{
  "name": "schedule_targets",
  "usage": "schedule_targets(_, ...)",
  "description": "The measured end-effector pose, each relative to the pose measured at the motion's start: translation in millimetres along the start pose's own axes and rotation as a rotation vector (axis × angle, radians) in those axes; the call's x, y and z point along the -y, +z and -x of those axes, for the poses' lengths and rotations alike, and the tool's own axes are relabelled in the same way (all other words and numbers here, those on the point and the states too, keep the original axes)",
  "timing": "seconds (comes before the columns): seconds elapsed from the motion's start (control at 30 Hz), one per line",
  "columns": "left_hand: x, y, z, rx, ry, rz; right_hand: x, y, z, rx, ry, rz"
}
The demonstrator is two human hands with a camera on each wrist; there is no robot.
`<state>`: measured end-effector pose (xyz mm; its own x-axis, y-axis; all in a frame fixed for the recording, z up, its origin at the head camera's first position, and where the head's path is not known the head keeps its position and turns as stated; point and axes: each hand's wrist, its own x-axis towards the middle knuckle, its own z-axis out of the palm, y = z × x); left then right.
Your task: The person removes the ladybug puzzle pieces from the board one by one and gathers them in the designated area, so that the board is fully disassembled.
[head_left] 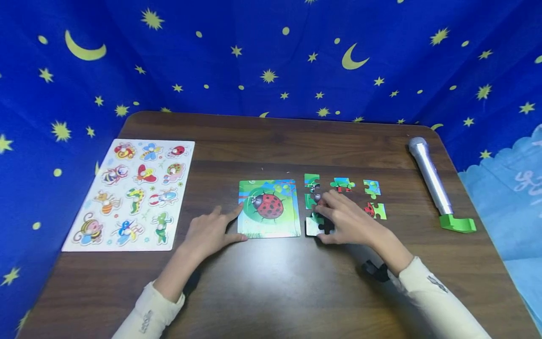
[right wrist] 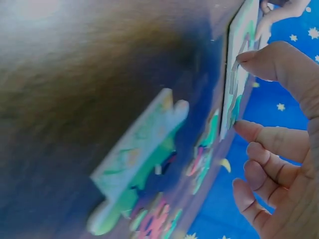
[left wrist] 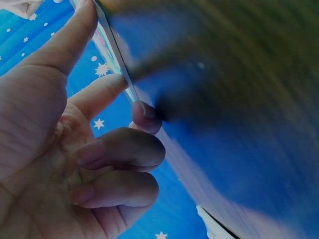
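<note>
A square ladybug picture board point(head_left: 269, 229) lies flat in the middle of the table. My left hand point(head_left: 210, 231) is at its left side, thumb and index finger stretched out to touch the edge; its other fingers bend loosely in the left wrist view. Just right of the board, my right hand point(head_left: 348, 217) pinches a jigsaw piece point(head_left: 312, 227) between thumb and index finger point(right wrist: 251, 130). More jigsaw pieces lie around that hand: a green corner piece point(head_left: 312, 180), a blue-green piece point(head_left: 342, 182), another point(head_left: 372, 188) and a red-and-green one point(head_left: 379, 210). The right hand partly covers some pieces.
On the left of the table point(head_left: 254, 292) lies a white board of insect pictures point(head_left: 139, 242). A silver microphone point(head_left: 429, 174) rests at the right, its lower end at a green L-shaped block point(head_left: 458, 224). Behind hangs a blue curtain point(head_left: 237, 28) with stars and moons.
</note>
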<state>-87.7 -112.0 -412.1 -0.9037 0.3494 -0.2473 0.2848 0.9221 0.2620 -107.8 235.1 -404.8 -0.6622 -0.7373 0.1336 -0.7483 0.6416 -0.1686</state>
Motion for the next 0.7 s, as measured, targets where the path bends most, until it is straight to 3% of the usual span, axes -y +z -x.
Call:
schedule_targets(0.33,0.5,-0.1,3.2,-0.019,0.004,0.004,-0.6,6.7,4.9,0.03,-0.002,-0.003)
schedule_targets(0.53,-2.6,-3.6,3.8,-0.036,0.025,-0.016,-3.5,-5.6,0.8,0.015,0.052,-0.034)
schedule_targets(0.63,-5.9,-15.9,0.3,-0.061,0.055,-0.019,-10.6,-22.1,-11.3,-0.005,0.128,-0.07)
schedule_targets(0.7,-11.0,-33.8,-7.7,-0.09,0.086,-0.034,-20.7,-37.1,-25.9,-0.005,0.203,-0.085)
